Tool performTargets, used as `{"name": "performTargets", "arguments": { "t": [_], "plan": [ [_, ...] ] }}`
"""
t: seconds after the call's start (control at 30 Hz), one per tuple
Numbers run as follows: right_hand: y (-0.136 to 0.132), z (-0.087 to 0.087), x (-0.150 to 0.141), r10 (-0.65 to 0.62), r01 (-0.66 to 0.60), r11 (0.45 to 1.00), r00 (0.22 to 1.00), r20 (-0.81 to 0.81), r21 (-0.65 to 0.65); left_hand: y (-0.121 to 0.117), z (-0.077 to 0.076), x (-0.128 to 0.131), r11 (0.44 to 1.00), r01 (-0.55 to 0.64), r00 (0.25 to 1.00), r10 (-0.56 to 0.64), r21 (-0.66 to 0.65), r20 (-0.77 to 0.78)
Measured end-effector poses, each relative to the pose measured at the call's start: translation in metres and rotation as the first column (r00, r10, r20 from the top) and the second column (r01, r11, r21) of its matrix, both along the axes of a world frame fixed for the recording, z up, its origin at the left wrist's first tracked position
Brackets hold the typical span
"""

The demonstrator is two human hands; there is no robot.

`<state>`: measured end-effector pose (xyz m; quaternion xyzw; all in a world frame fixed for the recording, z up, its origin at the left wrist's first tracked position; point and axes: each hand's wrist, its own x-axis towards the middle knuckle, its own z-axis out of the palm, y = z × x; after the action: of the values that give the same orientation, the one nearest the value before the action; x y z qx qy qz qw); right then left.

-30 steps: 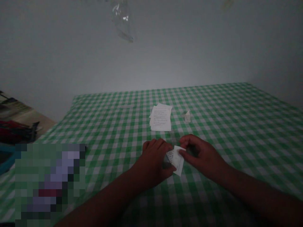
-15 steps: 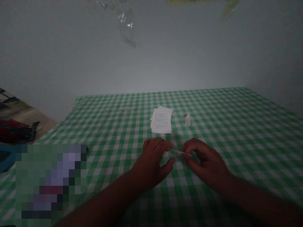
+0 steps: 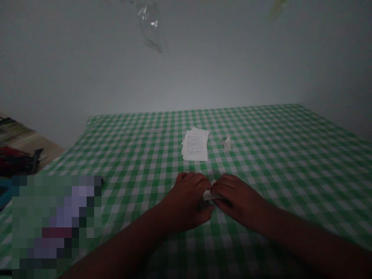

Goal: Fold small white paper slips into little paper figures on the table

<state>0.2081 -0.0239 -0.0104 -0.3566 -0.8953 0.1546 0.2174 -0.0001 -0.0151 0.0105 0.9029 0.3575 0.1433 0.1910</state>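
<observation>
My left hand (image 3: 188,201) and my right hand (image 3: 238,199) meet over the near middle of the table. Between them is a small white piece of paper (image 3: 207,195), mostly covered by the fingers. My right thumb and fingers pinch its right part, while my left fingers curl over its left side. Just beyond the hands lies a loose stack of printed paper sheets (image 3: 197,146), slightly fanned. To the right of that stack sits a small folded piece of paper (image 3: 227,144) with one point sticking up.
A green and white checked tablecloth (image 3: 290,162) covers the table, which reaches the grey wall (image 3: 217,62). A faint clear strip (image 3: 154,130) lies at the back left. The left front is blurred out. Clear plastic (image 3: 149,27) hangs on the wall. Red things (image 3: 14,161) stand beyond the left edge.
My right hand has moved left, up against my left hand. The paper, seen nearly edge-on before, is now bunched between the fingers. The view has shifted slightly.
</observation>
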Motion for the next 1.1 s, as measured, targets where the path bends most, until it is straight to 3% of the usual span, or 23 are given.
{"name": "performTargets", "arguments": {
  "t": [0.13,0.27,0.47,0.63,0.83,1.1],
  "plan": [
    [-0.001,0.002,0.001,-0.008,0.007,0.999,1.0,-0.024,-0.048,0.008,-0.008,-0.001,1.0,0.004,0.998,-0.003,0.022,-0.057],
    [0.004,0.004,0.006,0.017,-0.017,1.0,0.999,-0.029,0.001,0.013,-0.012,-0.004,0.998,0.005,0.998,-0.001,0.068,-0.062],
    [0.011,0.009,0.019,-0.018,0.018,1.0,0.999,0.029,0.0,0.013,-0.004,-0.005,0.996,0.007,0.996,0.002,0.094,-0.088],
    [0.011,0.014,0.032,0.042,-0.044,0.999,0.985,0.166,0.006,0.01,0.003,-0.005,0.995,-0.009,0.992,0.022,0.1,-0.126],
    [0.009,0.02,0.038,0.007,-0.023,0.999,0.958,0.287,0.049,0.008,0.007,-0.005,0.993,-0.016,0.985,0.036,0.117,-0.171],
    [0.008,0.021,0.033,0.01,-0.035,0.996,0.96,0.279,0.086,0.006,0.006,-0.004,0.99,-0.008,0.991,0.026,0.139,-0.129]
  ]
}}
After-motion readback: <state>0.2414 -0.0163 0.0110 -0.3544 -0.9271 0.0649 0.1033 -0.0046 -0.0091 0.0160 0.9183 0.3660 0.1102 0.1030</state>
